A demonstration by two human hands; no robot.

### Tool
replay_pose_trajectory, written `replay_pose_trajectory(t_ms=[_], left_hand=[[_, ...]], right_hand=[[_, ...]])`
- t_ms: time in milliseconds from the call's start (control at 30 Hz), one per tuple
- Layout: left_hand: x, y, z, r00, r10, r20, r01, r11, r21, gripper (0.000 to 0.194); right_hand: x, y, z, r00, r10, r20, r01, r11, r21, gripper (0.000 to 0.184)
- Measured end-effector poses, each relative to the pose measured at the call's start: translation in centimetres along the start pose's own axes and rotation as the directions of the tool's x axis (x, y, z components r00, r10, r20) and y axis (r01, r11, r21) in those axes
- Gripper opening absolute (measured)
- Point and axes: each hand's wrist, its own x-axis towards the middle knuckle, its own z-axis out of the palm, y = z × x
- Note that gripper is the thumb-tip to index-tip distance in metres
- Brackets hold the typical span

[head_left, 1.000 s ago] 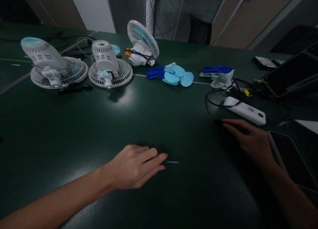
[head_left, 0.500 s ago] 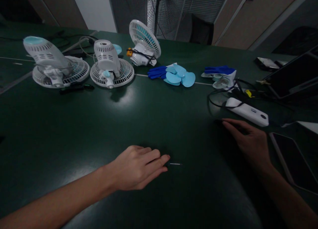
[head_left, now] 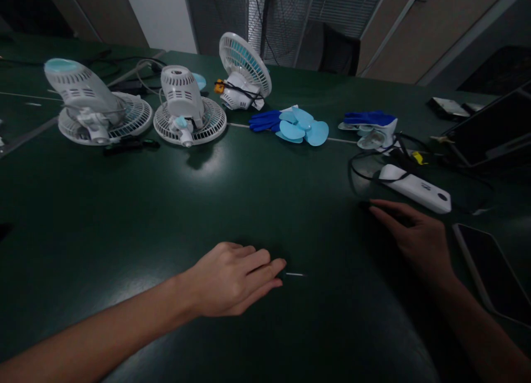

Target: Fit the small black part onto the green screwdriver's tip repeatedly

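My left hand (head_left: 240, 280) rests low over the dark green table (head_left: 232, 206), its fingers closed around a small screwdriver (head_left: 295, 274). Only the thin metal shaft, pointing right, and a bit of the dark handle show past the fingertips. Farther right, my right hand (head_left: 410, 231) is closed in a pinch at the tabletop. A small dark thing (head_left: 364, 205) sits at its thumb and index fingertip, too dim to make out. Just behind that hand lies a white oblong device (head_left: 415, 188) with a black cord, and a phone (head_left: 493, 269) is to its right.
Two white fans (head_left: 99, 112) (head_left: 186, 109) lie face down at the back left. Another fan (head_left: 244, 73) stands tilted behind them. A light-blue fan blade (head_left: 302, 125) lies by blue gloves (head_left: 264, 120). More gloves (head_left: 369, 125) and a dark monitor (head_left: 493, 128) are at right.
The view has shifted slightly, so the things on the table appear a little farther right. Both hands keep nearly the same pose and place.
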Motion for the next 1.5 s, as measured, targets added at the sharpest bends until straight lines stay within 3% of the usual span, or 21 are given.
replay_pose_trajectory(t_ms=[133, 467, 600, 700, 767, 900, 967, 1200, 1500], left_hand=[[0.0, 0.0, 0.0, 1.000, 0.003, -0.011, -0.003, 1.000, 0.020, 0.032], [-0.1, 0.1, 0.0, 1.000, -0.003, -0.006, 0.003, 1.000, 0.031, 0.032], [-0.1, 0.0, 0.2, 0.997, -0.060, -0.050, 0.063, 0.996, 0.067, 0.032], [-0.1, 0.0, 0.3, 0.990, -0.122, -0.076, 0.128, 0.988, 0.080, 0.031], [-0.1, -0.1, 0.2, 0.984, -0.157, -0.087, 0.164, 0.983, 0.087, 0.031], [-0.3, 0.0, 0.0, 0.969, -0.200, -0.147, 0.207, 0.978, 0.035, 0.028], [-0.3, 0.0, -0.1, 0.961, -0.211, -0.181, 0.215, 0.977, 0.002, 0.027], [-0.3, 0.1, -0.1, 0.974, -0.166, -0.154, 0.172, 0.985, 0.025, 0.025], [-0.3, 0.1, 0.0, 0.992, -0.087, -0.097, 0.090, 0.995, 0.030, 0.029]], right_hand=[[0.1, 0.0, 0.0, 0.998, -0.057, 0.002, 0.057, 0.998, -0.002, 0.043], [0.1, 0.5, 0.1, 0.998, -0.068, 0.015, 0.068, 0.997, -0.033, 0.045], [-0.3, -0.4, 0.0, 0.994, -0.113, -0.008, 0.113, 0.993, -0.014, 0.043], [-1.6, -2.1, 0.0, 0.983, -0.171, 0.075, 0.166, 0.984, 0.061, 0.041], [-3.2, -3.8, 0.1, 0.945, -0.272, 0.184, 0.251, 0.959, 0.128, 0.036], [-6.8, -7.7, 1.3, 0.755, -0.482, 0.444, 0.383, 0.874, 0.298, 0.026], [-8.1, -9.0, 2.1, 0.702, -0.555, 0.447, 0.437, 0.831, 0.344, 0.024], [-8.5, -8.8, 3.6, 0.666, -0.628, 0.402, 0.536, 0.778, 0.327, 0.025], [-8.7, -8.5, 3.6, 0.675, -0.598, 0.432, 0.499, 0.801, 0.330, 0.050]])
